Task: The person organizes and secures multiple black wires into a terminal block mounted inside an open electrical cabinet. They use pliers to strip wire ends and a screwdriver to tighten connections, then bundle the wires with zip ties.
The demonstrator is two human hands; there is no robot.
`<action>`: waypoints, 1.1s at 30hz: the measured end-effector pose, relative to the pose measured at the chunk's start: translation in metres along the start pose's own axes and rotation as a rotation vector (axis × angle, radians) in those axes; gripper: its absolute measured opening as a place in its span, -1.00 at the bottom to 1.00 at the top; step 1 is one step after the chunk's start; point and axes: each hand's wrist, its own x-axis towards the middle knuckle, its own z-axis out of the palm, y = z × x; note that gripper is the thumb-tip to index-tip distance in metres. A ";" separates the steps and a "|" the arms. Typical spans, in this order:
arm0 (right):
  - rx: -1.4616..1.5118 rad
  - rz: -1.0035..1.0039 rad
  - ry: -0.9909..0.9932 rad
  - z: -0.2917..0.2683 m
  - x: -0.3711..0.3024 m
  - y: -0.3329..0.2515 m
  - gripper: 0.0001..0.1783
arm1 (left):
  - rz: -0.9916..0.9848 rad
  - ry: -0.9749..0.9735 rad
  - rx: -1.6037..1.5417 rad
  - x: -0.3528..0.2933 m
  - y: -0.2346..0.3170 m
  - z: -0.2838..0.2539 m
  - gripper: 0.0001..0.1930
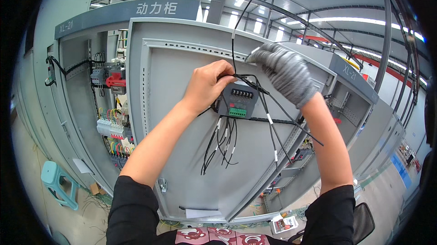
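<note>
My left hand [207,83], bare, pinches several black wires where they cross above the meter. One black wire [233,47] with a white marker sleeve rises from that pinch past the top of the door. My right hand [284,72], in a grey knit glove, is up to the right of it, fingers curled and slightly blurred; what they hold, if anything, cannot be made out. A dark meter [237,101] with a black terminal strip and a green connector sits on the grey cabinet door [182,154]. Loose black wires [224,142] with white sleeves hang below it.
Behind the door's left edge, an open cabinet holds a red-handled switch [116,81] and white breakers [110,129]. A teal stool [60,183] stands on the floor at left. Another open cabinet [350,108] is at right. A white box [283,224] lies low at right.
</note>
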 end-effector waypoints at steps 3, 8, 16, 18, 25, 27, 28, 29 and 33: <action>0.182 0.019 -0.044 0.026 -0.003 0.003 -0.75 | 0.009 0.001 -0.005 0.000 0.000 0.000 -0.88; 0.318 -0.027 -0.014 0.042 -0.004 0.002 -0.74 | 0.006 0.000 0.017 -0.003 -0.005 -0.002 -0.88; 0.257 -0.114 0.004 0.043 0.000 0.011 -0.77 | 0.012 0.018 -0.113 -0.002 -0.004 -0.002 -0.87; 0.194 -0.150 0.034 0.040 0.002 0.008 -0.76 | 0.021 0.001 -0.118 -0.002 -0.007 -0.002 -0.87; 0.091 -0.231 -0.085 0.034 0.009 0.016 -0.76 | -0.154 -0.025 -0.376 -0.001 -0.002 -0.001 -0.84; 0.103 -0.243 -0.069 0.034 0.010 0.016 -0.75 | -0.156 -0.040 -0.360 -0.001 -0.005 -0.002 -0.82; 0.107 -0.245 -0.066 0.034 0.008 0.016 -0.74 | -0.158 -0.048 -0.356 -0.002 -0.007 -0.002 -0.82; 0.111 -0.247 -0.064 0.035 0.007 0.017 -0.74 | -0.170 -0.031 -0.380 -0.002 -0.008 0.000 -0.81; 0.173 -0.239 -0.080 0.032 0.007 0.017 -0.74 | -0.238 0.000 -0.469 -0.001 -0.004 0.001 -0.77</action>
